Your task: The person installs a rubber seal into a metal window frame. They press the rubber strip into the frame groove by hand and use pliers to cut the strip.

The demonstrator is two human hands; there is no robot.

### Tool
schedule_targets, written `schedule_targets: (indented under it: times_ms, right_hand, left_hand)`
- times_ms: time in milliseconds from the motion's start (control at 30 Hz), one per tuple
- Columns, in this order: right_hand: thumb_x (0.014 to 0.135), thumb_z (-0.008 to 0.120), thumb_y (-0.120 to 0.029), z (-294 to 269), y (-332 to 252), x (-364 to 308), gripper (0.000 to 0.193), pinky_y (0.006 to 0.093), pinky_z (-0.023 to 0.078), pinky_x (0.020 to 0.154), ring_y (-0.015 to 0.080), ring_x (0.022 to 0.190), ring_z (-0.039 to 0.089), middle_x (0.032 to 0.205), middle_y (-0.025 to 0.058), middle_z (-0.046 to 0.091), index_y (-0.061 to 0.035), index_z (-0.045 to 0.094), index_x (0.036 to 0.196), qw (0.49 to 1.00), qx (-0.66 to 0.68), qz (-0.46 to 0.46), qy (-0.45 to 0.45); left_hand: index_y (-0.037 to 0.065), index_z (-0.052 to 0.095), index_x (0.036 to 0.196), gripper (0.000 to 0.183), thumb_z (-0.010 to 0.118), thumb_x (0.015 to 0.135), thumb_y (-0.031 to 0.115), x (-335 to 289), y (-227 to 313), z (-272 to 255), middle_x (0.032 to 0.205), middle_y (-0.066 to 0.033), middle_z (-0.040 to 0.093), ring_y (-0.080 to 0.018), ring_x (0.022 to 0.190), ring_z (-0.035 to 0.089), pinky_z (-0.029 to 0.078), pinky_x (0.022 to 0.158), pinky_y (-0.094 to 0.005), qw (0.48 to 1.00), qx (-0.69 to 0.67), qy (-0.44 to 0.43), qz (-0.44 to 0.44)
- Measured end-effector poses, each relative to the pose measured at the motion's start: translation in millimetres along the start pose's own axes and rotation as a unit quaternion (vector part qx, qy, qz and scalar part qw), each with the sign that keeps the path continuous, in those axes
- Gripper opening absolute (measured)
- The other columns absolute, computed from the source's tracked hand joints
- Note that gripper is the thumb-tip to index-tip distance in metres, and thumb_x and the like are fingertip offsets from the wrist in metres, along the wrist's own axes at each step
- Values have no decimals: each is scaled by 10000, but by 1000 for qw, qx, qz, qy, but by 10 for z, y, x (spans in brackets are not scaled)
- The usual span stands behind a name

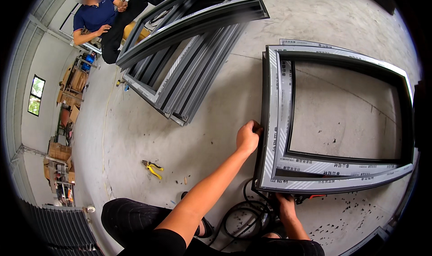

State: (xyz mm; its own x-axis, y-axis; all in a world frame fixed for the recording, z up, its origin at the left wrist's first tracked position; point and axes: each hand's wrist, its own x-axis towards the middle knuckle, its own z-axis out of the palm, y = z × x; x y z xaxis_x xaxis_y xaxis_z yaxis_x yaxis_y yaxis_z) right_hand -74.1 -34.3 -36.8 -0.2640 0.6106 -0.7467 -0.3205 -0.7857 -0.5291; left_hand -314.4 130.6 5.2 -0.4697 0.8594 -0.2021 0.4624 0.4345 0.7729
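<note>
Touching the outer left side of the film-covered window frame (pixel 271 121) with left hand (pixel 248 138), fingers curled in nearly closed; cannot tell whether pinching the edge or merely pressing on it. Reaching under the near left corner with right hand (pixel 288 208), fingers partly hidden by the frame; cannot tell how far open or what, if anything, is in grasp. Lying above the floor (pixel 135 121), directly right of the left-hand fingers and up and away from right hand, with the longer span seemingly running left to right. Nearer to the long left rail with left hand, to the near rail with right. Just beside right hand, looped black cable (pixel 245 190); well apart to the left, yellow-handled pliers (pixel 148 164).
</note>
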Motion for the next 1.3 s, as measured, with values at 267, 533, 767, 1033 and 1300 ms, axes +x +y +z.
schedule_targets:
  times_ms: [267, 533, 767, 1033, 1300]
  right_hand:
    - [893, 639, -157, -93, 52, 63, 291, 318, 494, 820, 210, 879, 640, 1037, 114, 656, 62, 615, 1084, 1000, -18, 16, -13]
    - [902, 630, -204, 16, -88, -42, 267, 315, 520, 749, 188, 819, 638, 938, 77, 653, 11, 619, 1061, 999, -36, 8, -18]
    - [879, 633, -127, -56, -11, 9, 277, 300, 451, 880, 179, 946, 599, 1046, 92, 653, 51, 628, 1091, 997, -74, -26, -9]
    - [877, 620, -114, -12, -45, -37, 233, 303, 486, 812, 187, 871, 629, 976, 91, 667, 48, 634, 1044, 999, -45, -4, -7]
    - [893, 621, -166, -14, -1, -17, 230, 284, 494, 746, 157, 820, 616, 925, 55, 647, 4, 625, 1048, 997, -77, -24, 13]
  left_hand:
    - [36, 619, 856, 99, 657, 831, 124, 40, -58, -75, 846, -138, 669, -317, 789, 627, 478, 697, -406, 1000, 9, -14, 3]
    - [7, 610, 828, 117, 691, 807, 89, -7, 131, -130, 818, -132, 671, -266, 759, 631, 486, 698, -367, 996, 79, -6, 40]
    - [-5, 627, 893, 163, 663, 865, 150, 54, 12, -116, 802, -126, 669, -234, 757, 636, 487, 672, -352, 1000, -4, -9, 11]
    - [-16, 639, 948, 279, 531, 948, 241, 111, -195, 43, 861, -193, 665, -320, 794, 626, 474, 742, -407, 989, -32, -128, -69]
    - [-12, 643, 961, 285, 561, 950, 260, -115, -253, -8, 867, -127, 674, -229, 771, 626, 499, 705, -363, 953, -197, -160, -165]
